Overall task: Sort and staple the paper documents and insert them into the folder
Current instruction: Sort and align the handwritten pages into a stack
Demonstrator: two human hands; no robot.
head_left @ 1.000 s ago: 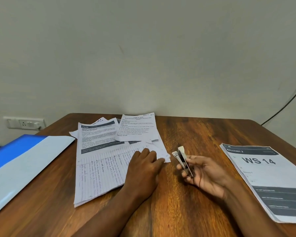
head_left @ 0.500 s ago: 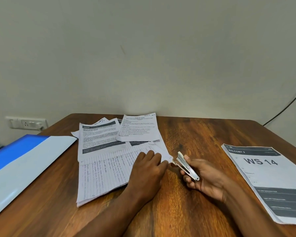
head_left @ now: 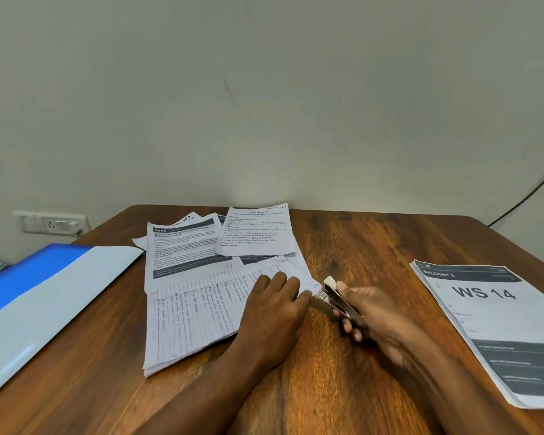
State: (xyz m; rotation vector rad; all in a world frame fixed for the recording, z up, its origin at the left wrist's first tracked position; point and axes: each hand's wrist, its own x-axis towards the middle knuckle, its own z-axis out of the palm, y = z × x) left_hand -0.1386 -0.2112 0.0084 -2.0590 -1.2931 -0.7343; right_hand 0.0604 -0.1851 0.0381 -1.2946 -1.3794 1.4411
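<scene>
A stack of lined handwritten pages point(head_left: 195, 312) lies in the middle of the wooden table point(head_left: 343, 387). My left hand point(head_left: 275, 312) rests flat on its right part, pressing it down. My right hand point(head_left: 371, 315) holds a small metal stapler point(head_left: 338, 299) whose jaw is at the stack's right corner. Printed sheets point(head_left: 182, 246) lie fanned out behind the stack. A blue and white folder point(head_left: 41, 296) lies at the left. A separate printed stack headed "WS 14" point(head_left: 496, 324) lies at the right.
A wall socket point(head_left: 52, 222) sits low on the wall at the left. A black cable point(head_left: 528, 196) runs down the wall at the right. The table's far edge meets the wall. Bare wood shows between my hands and the "WS 14" stack.
My right hand has brought the stapler left and down, from held upright in the air to the corner of the handwritten stack. My left hand has stayed on the pages.
</scene>
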